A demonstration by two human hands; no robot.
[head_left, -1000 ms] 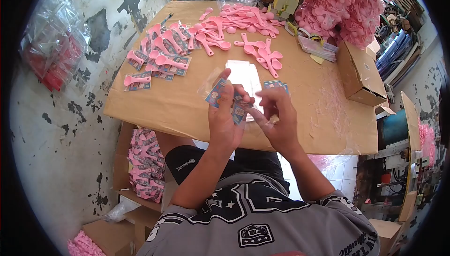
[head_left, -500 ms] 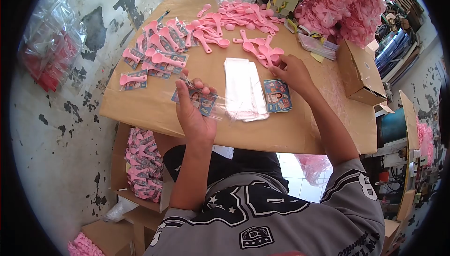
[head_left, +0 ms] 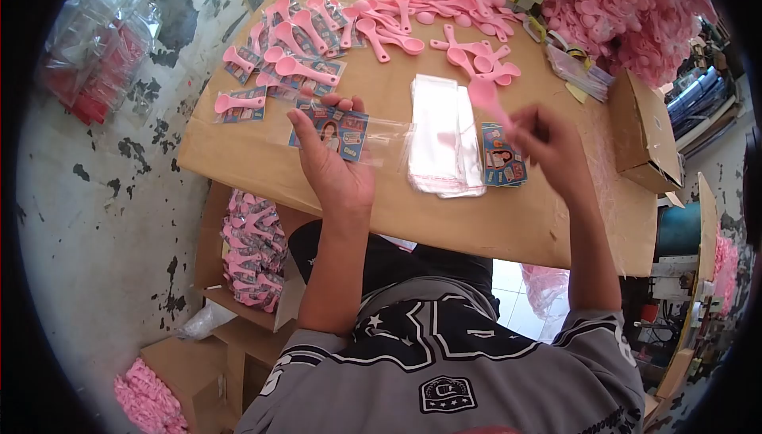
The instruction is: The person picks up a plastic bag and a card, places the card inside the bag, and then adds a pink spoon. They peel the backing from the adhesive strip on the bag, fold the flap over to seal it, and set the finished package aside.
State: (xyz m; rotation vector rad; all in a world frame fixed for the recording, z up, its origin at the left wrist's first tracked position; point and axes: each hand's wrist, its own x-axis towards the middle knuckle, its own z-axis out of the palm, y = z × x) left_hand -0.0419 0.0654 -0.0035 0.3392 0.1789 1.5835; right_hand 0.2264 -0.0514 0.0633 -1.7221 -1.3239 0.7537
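Note:
My left hand (head_left: 337, 160) holds a clear plastic bag (head_left: 387, 138) with a blue printed card (head_left: 337, 132) inside, the bag's empty end pointing right. My right hand (head_left: 548, 144) pinches the handle of a pink spoon (head_left: 486, 96), its bowl up and to the left, above the card stack. Between my hands lies a pile of clear bags (head_left: 435, 136) on the table. Beside it, partly under my right hand, is a stack of blue cards (head_left: 503, 165). A few loose pink spoons (head_left: 476, 57) lie behind.
Bagged cards with spoons (head_left: 302, 69) cover the table's (head_left: 262, 156) back left. A heap of pink spoons (head_left: 444, 1) lies at the back. An open cardboard box (head_left: 647, 132) and a large bag of spoons (head_left: 627, 17) stand right. Below left, a box holds packed spoons (head_left: 252, 251).
My right hand has lifted a pink spoon from the small group and brought it nearer. My left hand now holds the bagged card flatter, its open end toward the right. The whole view has shifted.

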